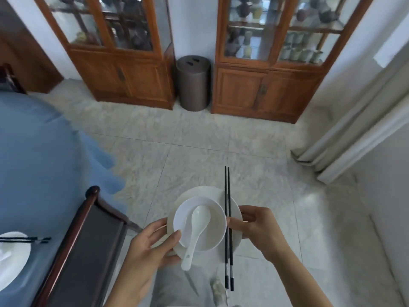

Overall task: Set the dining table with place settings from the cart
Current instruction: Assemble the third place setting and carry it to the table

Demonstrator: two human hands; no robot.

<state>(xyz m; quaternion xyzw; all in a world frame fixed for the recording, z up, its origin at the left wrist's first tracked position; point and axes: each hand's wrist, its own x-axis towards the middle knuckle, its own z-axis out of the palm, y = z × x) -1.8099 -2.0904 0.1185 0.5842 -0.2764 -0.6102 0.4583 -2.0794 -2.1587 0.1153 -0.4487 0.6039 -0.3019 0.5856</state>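
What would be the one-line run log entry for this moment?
carrying | left hand, right hand: round white plate, white bowl, white spoon, black chopsticks | above floor

- Soft, even daylight fills my view; shadows are faint.
- The cabinets (124,52) lean outward, bent by the wide lens.
- Everything looks slightly blurred.

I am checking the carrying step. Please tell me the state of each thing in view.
Plate: carried, held by both hands.
Bowl: upright on plate.
Spoon: in bowl, handle sticking out.
Chopsticks: across plate, pinned by right hand.
Left hand: gripping plate and bowl.
Cabinet doors: shut.
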